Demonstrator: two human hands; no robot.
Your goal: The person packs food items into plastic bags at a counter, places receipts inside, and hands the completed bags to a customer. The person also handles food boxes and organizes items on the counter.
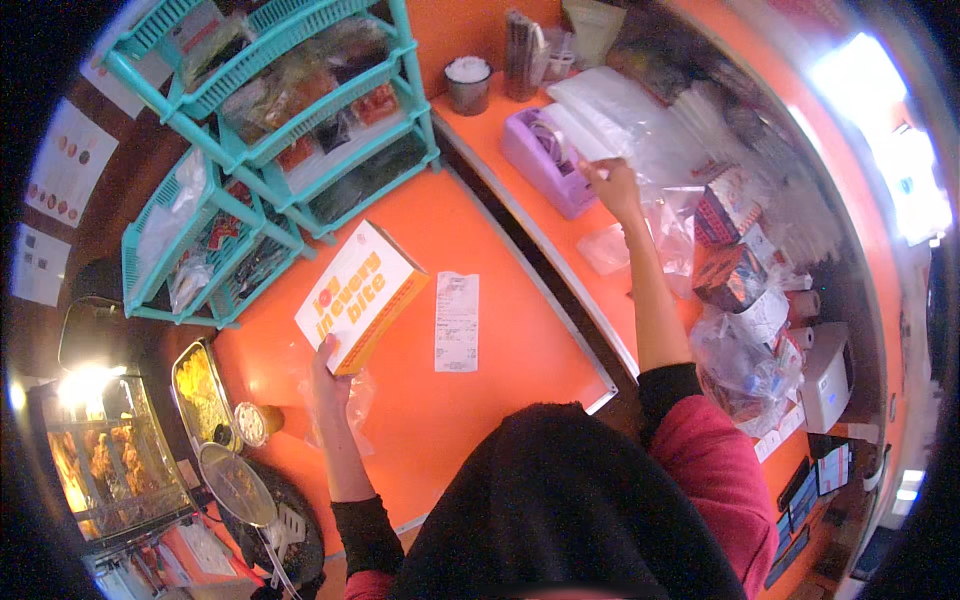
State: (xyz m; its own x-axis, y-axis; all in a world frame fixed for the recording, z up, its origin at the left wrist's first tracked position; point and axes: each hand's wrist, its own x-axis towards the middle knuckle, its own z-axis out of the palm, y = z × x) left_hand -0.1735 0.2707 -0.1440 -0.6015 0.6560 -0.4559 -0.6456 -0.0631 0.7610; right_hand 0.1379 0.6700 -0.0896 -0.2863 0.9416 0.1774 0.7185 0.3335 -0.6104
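My left hand point(332, 375) grips a white and orange cardboard food box point(367, 296) by its lower corner and holds it tilted over the orange counter; the box bears large printed lettering. At the far right counter, my right hand point(616, 187) has its fingers bent together at the end of a purple tape dispenser point(551, 161). A roll of tape point(551, 141) sits inside the dispenser. Whether a strip of tape is between those fingers is too small to see. A printed paper receipt point(456, 322) lies on the counter to the right of the box.
Teal plastic rack shelves point(330, 135) with packets stand at the back left. Plastic bags point(630, 112) and small boxes point(731, 277) crowd the right counter. A dark gap point(525, 247) separates the counters. A lit food warmer point(112, 457), a metal tray point(199, 397) and a strainer point(238, 484) are at left.
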